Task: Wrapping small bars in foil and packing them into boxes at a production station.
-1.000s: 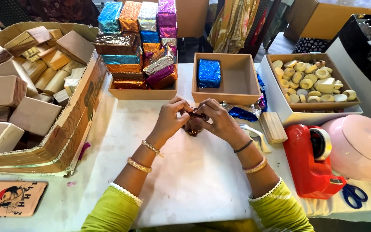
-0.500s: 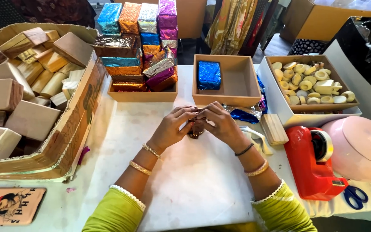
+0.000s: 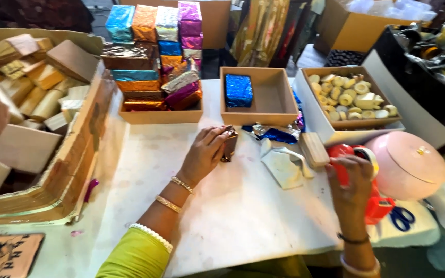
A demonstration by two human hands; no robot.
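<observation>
Observation, head view. Compared with the frames half a second and a second before, the two hands had separated. Earlier both were together at centre frame, working on one small dark foil-wrapped piece; now only the left hand [image 3: 205, 153] remained on it.

Left hand: fingers curled round the small brown foil-wrapped block [image 3: 229, 143], which stood on the white table [image 3: 243, 216] just left of centre, thumb side hidden. Grip looked closed and steadying the block against the table surface.

Right hand [image 3: 355, 181]: had moved out to the right of the frame and rested on top of the red tape dispenser [image 3: 372, 203], fingers draped over the roll. Image was motion-blurred there; whether the fingers pinched any tape could not be told.

Judgement: the folding stage on this piece appeared finished and the sealing stage was starting, the block being pinned one-handed meanwhile.

Surroundings: crumpled blue foil [image 3: 276, 135] and a pale folded sheet [image 3: 283, 166] lay between the two hands. A small wooden block [image 3: 314, 149] sat beside the dispenser. A shallow cardboard tray [image 3: 271, 103] above centre held one blue wrapped block [image 3: 238, 90]. Stacked coloured wrapped blocks [image 3: 155, 56] filled the upper middle; a large carton of plain tan boxes [image 3: 32, 98] occupied the left.
</observation>
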